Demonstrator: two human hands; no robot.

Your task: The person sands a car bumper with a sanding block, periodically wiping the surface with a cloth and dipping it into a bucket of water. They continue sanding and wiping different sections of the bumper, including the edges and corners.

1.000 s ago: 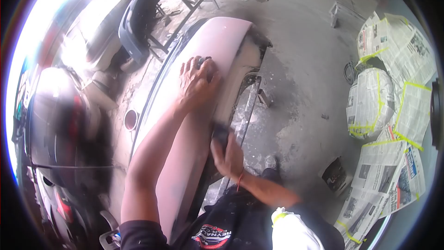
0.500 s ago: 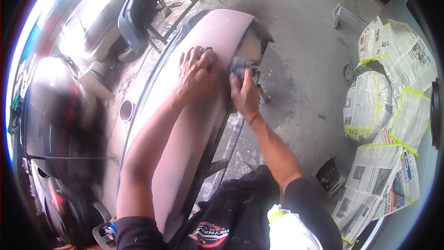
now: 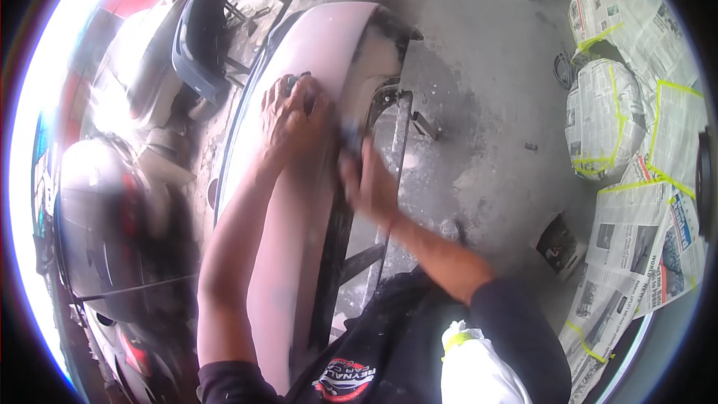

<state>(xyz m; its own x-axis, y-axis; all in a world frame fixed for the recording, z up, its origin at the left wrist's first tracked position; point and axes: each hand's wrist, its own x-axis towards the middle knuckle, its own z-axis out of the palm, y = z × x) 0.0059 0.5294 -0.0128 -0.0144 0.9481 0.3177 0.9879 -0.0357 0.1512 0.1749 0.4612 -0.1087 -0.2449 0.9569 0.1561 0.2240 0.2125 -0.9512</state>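
A long car bumper [image 3: 340,49], coated in pale pink primer, stretches lengthwise in front of me. My left hand [image 3: 295,116] bears on its upper face with bent fingers. Small dark bits of something show at those fingertips, mostly covered by the hand, so I cannot make out what it is. On the bumper's right edge, my right hand [image 3: 370,179] grips a dark grey sanding block [image 3: 351,136] between thumb and fingers. Motion smears both the block and that hand. A tan bare patch marks the bumper's far right corner.
A dark bumper [image 3: 196,37] rests on a metal stand at the back left. Close on the left stands a motorcycle [image 3: 97,217]. Newspaper-masked car parts [image 3: 606,120] line the right side. A dark-faced box [image 3: 559,243] sits on the concrete floor [image 3: 479,52].
My right hand has drawn the sanding block back toward me along the bumper's edge. My left hand stays on the pink surface. The whole view has shifted somewhat.
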